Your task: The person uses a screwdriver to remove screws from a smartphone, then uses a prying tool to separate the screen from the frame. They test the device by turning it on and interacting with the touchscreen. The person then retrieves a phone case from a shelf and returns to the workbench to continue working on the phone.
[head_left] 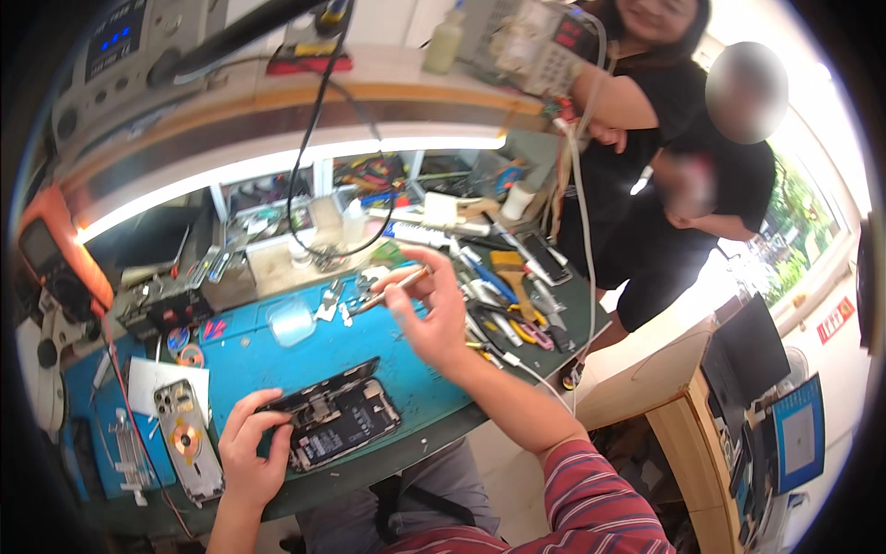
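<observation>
An opened phone (pixel 365 418) is set near the near edge of the blue mat (pixel 434 379), its raised panel (pixel 346 384) pinched at the left end by the left hand (pixel 254 452). A slim tool (pixel 371 303) is gripped by the right hand (pixel 432 319), farther off and right. A phone shell (pixel 197 471) is placed left.

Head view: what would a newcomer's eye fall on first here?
Probably the opened phone at the near edge of the blue mat, its innards bare and the left hand at its left end. Next comes the right hand, raised beyond it with a slim tool. The bright light strip under the shelf and the orange meter at far left also stand out.
</observation>
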The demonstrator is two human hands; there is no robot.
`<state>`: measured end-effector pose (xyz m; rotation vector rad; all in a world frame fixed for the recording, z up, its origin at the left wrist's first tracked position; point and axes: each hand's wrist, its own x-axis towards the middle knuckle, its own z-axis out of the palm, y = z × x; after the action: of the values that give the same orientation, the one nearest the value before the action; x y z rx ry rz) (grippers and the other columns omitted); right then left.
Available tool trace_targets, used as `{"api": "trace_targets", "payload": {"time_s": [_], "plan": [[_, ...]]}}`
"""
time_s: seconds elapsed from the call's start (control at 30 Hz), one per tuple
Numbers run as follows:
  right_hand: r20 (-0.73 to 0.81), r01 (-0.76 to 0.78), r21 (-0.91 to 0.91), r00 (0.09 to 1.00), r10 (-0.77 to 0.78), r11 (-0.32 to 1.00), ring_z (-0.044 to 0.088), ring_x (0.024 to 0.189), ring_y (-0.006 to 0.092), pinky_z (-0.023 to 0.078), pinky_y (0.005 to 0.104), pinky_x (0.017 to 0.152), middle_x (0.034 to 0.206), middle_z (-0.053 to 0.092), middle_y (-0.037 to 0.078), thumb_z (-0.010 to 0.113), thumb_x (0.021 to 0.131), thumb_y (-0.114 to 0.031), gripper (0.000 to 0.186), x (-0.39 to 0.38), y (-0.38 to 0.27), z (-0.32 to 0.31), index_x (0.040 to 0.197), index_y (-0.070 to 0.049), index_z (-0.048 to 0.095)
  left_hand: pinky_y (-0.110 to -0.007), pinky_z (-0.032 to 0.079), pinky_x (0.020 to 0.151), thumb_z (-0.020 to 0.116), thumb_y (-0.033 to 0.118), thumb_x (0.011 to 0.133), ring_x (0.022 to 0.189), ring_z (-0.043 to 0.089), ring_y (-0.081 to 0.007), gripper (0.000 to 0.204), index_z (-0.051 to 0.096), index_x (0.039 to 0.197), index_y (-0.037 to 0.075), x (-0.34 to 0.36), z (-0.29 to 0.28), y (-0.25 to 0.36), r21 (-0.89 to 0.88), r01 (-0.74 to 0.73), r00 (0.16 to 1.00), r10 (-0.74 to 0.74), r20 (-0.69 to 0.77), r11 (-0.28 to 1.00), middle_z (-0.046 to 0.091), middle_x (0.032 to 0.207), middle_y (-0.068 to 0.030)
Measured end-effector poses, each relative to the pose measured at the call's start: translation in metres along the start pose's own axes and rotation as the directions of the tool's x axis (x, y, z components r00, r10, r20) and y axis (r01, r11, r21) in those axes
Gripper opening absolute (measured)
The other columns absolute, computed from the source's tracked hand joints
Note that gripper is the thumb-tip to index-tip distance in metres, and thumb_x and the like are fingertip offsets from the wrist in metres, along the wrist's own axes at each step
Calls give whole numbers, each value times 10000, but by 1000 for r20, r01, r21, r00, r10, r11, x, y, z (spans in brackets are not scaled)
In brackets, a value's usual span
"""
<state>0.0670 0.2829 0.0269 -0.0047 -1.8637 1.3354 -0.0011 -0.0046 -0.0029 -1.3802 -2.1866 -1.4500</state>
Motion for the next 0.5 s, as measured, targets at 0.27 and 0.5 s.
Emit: {"api": "trace_targets", "payload": {"time_s": [0.27,0.5], "plan": [[187,331,153,916,-356,931,750,793,213,574,315,709,948,718,123,631,889,51,517,-33,-37,22,1366,-6,440,-414,516,920,729,-39,767,1071,650,-360,188,645,928,8,3,6,5,5,30,999,-30,20,1000,666,1177,-171],[233,411,257,852,-469,875,750,806,234,617,328,687,952,711,155,631,873,96,467,-41,-35,52,1315,37,494,-419,483,969,728,-18,767,1105,629,-354,192,628,928,8,0,3,4,-1,50,999,-50,9,999,654,1187,-175]]}}
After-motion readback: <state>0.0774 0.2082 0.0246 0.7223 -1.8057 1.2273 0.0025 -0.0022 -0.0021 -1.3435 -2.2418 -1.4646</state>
